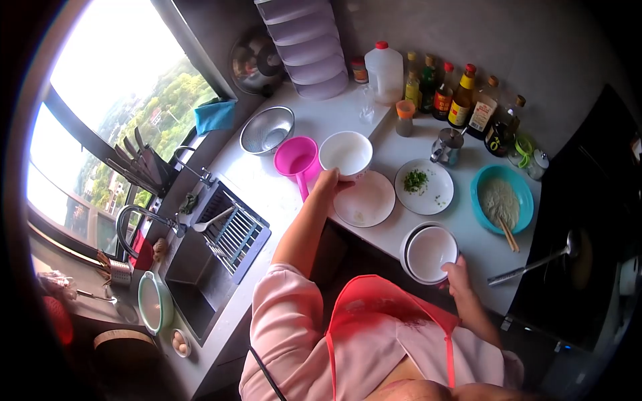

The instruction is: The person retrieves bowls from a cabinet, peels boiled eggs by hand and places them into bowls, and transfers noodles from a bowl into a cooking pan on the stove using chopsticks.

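My left hand (pixel 329 182) grips the rim of a white bowl (pixel 346 152) over the counter, beside a pink dipper (pixel 296 158). Just below that bowl lies a white plate (pixel 366 204) with a dark rim. At the counter's front edge, my right hand (pixel 458 275) is closed on the side of a white bowl (pixel 431 254), which sits inside another bowl or pot (pixel 405 248). Whether the right hand grips both is hard to see. Between the hands and farther back, a plate (pixel 435 179) carries chopped green herbs (pixel 415 180).
A turquoise bowl (pixel 479 194) with pale batter and chopsticks (pixel 508 234) stands at right, near a ladle (pixel 535 262) and black stove (pixel 582 287). Bottles (pixel 461 97) line the wall. At left are the sink (pixel 194 267), a metal colander (pixel 267 130) and eggs (pixel 179 342).
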Motion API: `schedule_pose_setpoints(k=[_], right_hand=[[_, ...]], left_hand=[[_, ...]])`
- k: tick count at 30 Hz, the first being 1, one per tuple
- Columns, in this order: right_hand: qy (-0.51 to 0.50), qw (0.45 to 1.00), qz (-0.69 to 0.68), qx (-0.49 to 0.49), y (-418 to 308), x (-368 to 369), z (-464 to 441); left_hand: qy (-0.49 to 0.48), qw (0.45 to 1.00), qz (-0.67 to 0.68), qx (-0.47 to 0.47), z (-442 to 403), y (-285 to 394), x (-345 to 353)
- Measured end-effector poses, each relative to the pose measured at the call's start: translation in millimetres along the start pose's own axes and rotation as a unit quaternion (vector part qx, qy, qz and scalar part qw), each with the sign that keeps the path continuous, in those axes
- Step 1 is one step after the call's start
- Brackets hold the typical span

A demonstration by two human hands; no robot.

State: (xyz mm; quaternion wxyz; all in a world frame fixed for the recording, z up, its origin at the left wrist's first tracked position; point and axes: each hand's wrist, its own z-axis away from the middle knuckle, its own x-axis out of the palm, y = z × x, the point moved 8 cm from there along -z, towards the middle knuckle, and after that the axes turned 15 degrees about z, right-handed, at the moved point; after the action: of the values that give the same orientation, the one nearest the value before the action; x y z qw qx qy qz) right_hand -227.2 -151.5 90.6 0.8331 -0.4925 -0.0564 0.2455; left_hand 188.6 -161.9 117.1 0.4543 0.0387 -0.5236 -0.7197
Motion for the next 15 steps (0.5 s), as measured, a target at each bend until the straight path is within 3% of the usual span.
schedule_pose_setpoints(k=[5, 7, 13, 14, 15], right_hand=[[-0.034, 0.999, 0.008, 0.022, -0.8, -2.3, -18.6], [-0.026, 0.995, -0.016, -0.091, -10.0, -1.8, -30.5], [-0.032, 0.998, -0.012, -0.061, -17.5, 11.1, -26.7], [-0.035, 0.998, -0.010, -0.059, -19.6, 13.6, -25.3], [-0.041, 0.998, 0.002, -0.051, -22.6, 17.0, -24.4]], left_hand=[[0.013, 1.000, 0.004, 0.027, -22.6, 7.2, -1.1], [0.013, 0.999, 0.034, 0.022, -29.0, 3.5, -4.2], [-0.030, 0.986, 0.165, -0.015, -24.5, -2.9, -16.0], [-0.026, 0.986, 0.167, -0.015, -12.3, -0.2, -12.8], [0.048, 0.967, 0.248, -0.015, 7.2, 5.3, -13.2]])
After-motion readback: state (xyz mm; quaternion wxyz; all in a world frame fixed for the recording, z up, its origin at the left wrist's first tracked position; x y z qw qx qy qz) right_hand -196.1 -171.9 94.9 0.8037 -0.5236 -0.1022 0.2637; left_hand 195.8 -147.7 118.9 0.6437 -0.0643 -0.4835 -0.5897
